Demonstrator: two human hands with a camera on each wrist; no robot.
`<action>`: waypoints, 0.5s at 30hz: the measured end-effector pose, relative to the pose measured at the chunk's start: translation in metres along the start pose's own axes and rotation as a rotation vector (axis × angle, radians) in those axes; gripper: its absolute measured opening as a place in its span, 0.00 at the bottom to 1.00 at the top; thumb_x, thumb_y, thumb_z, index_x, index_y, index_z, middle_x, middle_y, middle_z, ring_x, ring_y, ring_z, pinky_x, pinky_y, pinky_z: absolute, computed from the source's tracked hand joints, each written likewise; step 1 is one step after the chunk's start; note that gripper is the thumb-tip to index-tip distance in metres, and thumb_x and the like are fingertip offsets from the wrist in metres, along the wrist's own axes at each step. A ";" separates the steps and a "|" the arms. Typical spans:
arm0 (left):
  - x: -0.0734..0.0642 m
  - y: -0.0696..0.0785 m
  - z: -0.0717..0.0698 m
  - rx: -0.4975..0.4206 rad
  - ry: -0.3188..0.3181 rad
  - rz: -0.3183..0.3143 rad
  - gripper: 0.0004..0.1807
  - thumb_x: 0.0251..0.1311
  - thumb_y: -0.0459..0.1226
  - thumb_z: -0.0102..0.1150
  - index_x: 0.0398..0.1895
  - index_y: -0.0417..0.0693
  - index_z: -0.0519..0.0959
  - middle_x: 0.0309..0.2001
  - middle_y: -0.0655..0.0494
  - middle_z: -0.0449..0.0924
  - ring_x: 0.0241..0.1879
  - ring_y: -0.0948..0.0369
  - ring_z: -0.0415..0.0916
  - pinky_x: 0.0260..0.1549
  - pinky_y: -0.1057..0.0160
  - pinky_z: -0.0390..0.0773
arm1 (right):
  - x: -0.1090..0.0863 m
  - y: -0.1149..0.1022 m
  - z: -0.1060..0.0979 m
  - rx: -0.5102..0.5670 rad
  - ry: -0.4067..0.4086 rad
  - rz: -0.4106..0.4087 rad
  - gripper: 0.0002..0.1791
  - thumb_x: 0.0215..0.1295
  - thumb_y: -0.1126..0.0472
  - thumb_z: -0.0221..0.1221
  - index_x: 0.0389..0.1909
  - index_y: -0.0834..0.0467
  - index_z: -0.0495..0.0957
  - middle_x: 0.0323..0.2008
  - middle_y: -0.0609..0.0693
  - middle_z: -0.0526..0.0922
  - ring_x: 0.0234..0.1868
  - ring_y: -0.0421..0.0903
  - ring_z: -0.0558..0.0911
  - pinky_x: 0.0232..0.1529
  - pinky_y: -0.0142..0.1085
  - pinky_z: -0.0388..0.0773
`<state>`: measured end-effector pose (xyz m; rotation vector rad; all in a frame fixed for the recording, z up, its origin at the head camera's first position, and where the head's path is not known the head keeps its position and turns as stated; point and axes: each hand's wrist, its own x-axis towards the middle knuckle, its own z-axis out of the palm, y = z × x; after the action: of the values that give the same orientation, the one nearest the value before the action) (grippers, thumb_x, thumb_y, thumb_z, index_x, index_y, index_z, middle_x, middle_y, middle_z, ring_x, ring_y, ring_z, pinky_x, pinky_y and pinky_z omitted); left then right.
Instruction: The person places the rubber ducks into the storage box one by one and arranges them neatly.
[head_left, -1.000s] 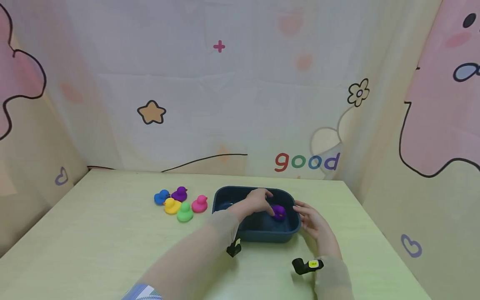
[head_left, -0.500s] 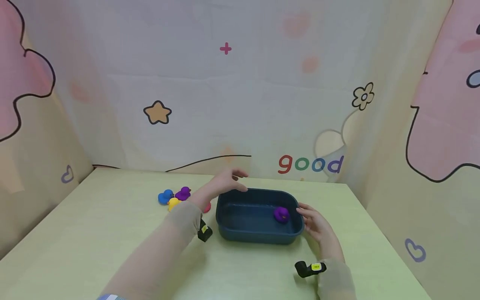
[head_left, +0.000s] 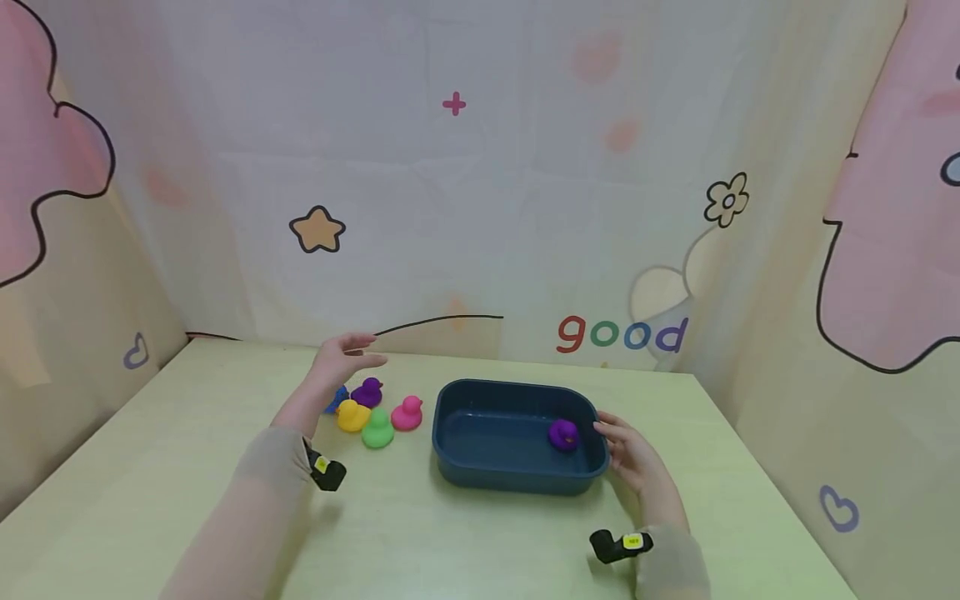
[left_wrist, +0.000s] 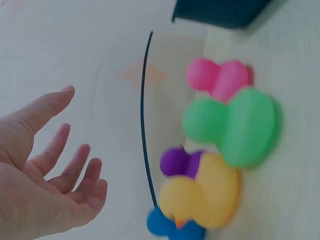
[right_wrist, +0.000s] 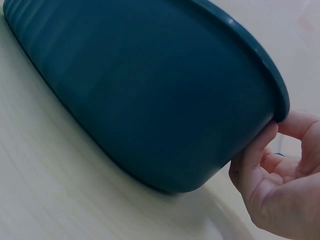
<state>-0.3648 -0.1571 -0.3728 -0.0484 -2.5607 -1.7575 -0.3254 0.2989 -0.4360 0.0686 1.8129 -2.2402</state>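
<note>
My left hand (head_left: 339, 362) hovers just behind the blue and purple ducks in the head view, fingers apart and holding nothing. By it on the table lie a blue rubber duck (left_wrist: 175, 227), a purple duck (head_left: 367, 392), a yellow duck (head_left: 353, 416), a green duck (head_left: 377, 429) and a pink duck (head_left: 407, 413). My right hand (head_left: 633, 454) rests its fingers against the outer right end of a dark blue plastic basin (right_wrist: 150, 100), right under the rim. Another purple duck (head_left: 563, 434) sits inside, towards the right end.
The basin stands right of the duck cluster on a pale wooden table (head_left: 420, 542). A printed cloth backdrop (head_left: 510, 233) rises behind and at both sides. Black wrist cameras (head_left: 324, 469) are strapped to both sleeves.
My left hand has let go of the purple duck inside the basin and swung left over to the duck cluster. The right hand has stayed at the basin's right end.
</note>
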 end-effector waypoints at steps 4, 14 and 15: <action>-0.004 -0.016 -0.012 -0.028 0.086 -0.057 0.33 0.62 0.41 0.63 0.69 0.41 0.66 0.70 0.40 0.63 0.71 0.43 0.57 0.70 0.47 0.60 | -0.001 -0.001 0.001 0.016 0.008 0.008 0.18 0.75 0.63 0.44 0.63 0.56 0.57 0.33 0.36 0.80 0.28 0.31 0.78 0.29 0.23 0.77; -0.006 -0.050 -0.018 -0.031 0.121 -0.159 0.35 0.61 0.41 0.64 0.69 0.39 0.65 0.72 0.38 0.59 0.72 0.41 0.52 0.72 0.45 0.55 | 0.000 0.000 0.001 0.036 0.010 0.010 0.18 0.75 0.63 0.43 0.62 0.57 0.57 0.31 0.37 0.80 0.26 0.31 0.77 0.28 0.23 0.77; -0.006 -0.052 -0.018 -0.028 0.117 -0.167 0.35 0.61 0.41 0.64 0.69 0.39 0.65 0.73 0.38 0.58 0.72 0.41 0.52 0.72 0.44 0.54 | 0.000 -0.001 0.001 0.040 0.009 0.010 0.17 0.75 0.64 0.43 0.62 0.57 0.58 0.31 0.37 0.80 0.26 0.31 0.77 0.27 0.23 0.77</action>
<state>-0.3606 -0.1929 -0.4149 0.2672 -2.5217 -1.7909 -0.3252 0.2979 -0.4350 0.0948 1.7686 -2.2735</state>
